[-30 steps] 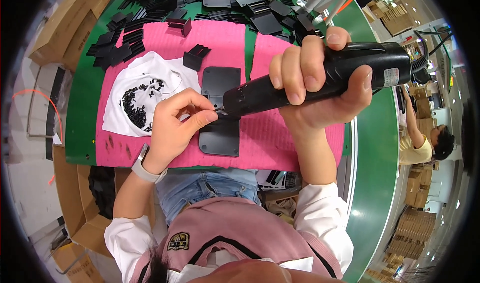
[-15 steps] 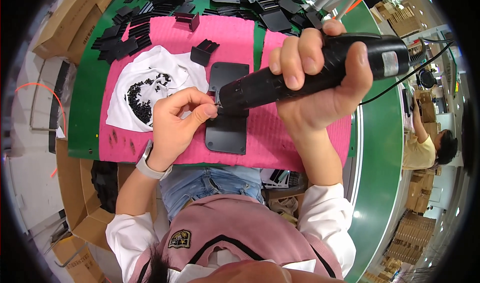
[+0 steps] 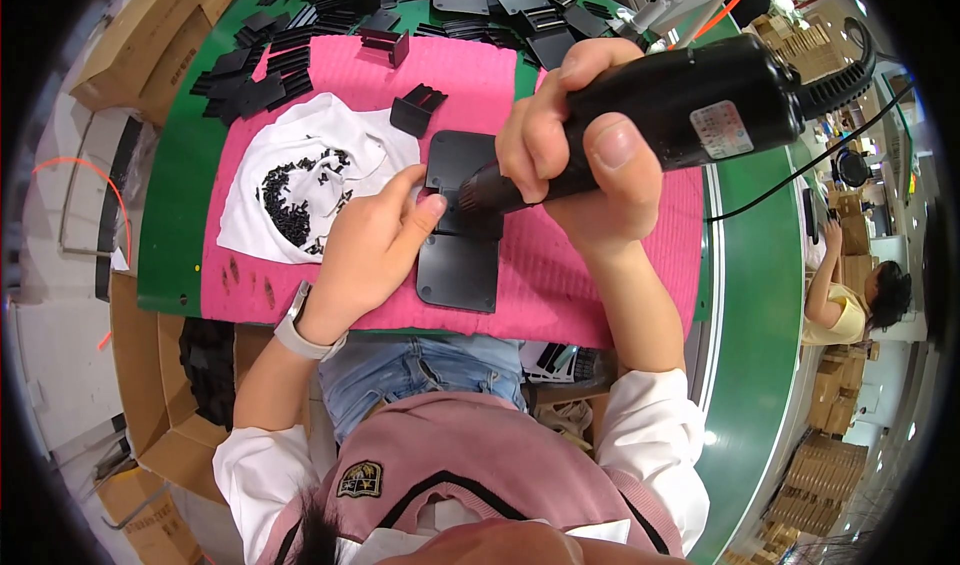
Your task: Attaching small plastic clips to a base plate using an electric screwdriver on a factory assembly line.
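My right hand is wrapped round a black electric screwdriver, held slanting with its cable end up to the right. The screwdriver's nose is down over the middle of a black hinged-looking plate made of two flat halves. My left hand is at the plate's left edge, thumb and forefinger closed on it beside the nose. The bit and whatever lies under it are hidden. Left of the plate, many small black screws lie on a white cloth.
A pink ridged mat covers part of the green table. Two black brackets stand beyond the cloth, and piles of black parts lie along the back. Cardboard boxes are at the left. Another person works at the far right.
The screwdriver's nose has moved down and slightly right onto the plate. My left fingers have left the screwdriver's tip and come to the plate's left edge.
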{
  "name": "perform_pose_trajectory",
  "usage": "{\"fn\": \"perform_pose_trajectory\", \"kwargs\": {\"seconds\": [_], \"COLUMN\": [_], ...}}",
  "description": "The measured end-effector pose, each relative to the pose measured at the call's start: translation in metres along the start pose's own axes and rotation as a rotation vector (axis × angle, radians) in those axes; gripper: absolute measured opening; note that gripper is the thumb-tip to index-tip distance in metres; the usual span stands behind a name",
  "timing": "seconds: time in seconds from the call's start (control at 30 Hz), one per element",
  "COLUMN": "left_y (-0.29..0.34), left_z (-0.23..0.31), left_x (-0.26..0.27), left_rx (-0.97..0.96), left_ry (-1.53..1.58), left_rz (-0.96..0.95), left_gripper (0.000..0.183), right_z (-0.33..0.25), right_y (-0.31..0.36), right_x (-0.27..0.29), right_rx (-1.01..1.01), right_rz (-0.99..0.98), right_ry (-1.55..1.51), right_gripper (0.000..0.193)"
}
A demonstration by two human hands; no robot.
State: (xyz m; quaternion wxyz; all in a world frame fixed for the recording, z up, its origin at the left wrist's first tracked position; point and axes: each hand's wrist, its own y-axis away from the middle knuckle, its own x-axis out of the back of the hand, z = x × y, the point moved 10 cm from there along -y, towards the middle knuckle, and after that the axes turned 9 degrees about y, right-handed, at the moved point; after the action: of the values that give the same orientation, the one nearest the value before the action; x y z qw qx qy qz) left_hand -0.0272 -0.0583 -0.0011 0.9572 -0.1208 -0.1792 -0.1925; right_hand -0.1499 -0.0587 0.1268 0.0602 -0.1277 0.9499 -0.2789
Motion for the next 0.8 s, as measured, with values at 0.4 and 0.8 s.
{"fn": "perform_pose_trajectory", "kwargs": {"seconds": [0.4, 0.8], "left_y": [0.000, 0.003], "left_z": [-0.025, -0.024], "left_x": [-0.023, -0.019], "left_rx": [0.319, 0.322], "left_ry": [0.427, 0.365], "left_rz": [-0.156, -0.132], "left_gripper": [0.033, 0.031], "right_z": [0.015, 0.017], "right_y": [-0.009, -0.009], "right_x": [-0.016, -0.029], "right_rx": [-0.094, -0.094], "right_rz": [-0.055, -0.095], "right_ry": [0.025, 0.027], "right_gripper": [0.035, 0.039]}}
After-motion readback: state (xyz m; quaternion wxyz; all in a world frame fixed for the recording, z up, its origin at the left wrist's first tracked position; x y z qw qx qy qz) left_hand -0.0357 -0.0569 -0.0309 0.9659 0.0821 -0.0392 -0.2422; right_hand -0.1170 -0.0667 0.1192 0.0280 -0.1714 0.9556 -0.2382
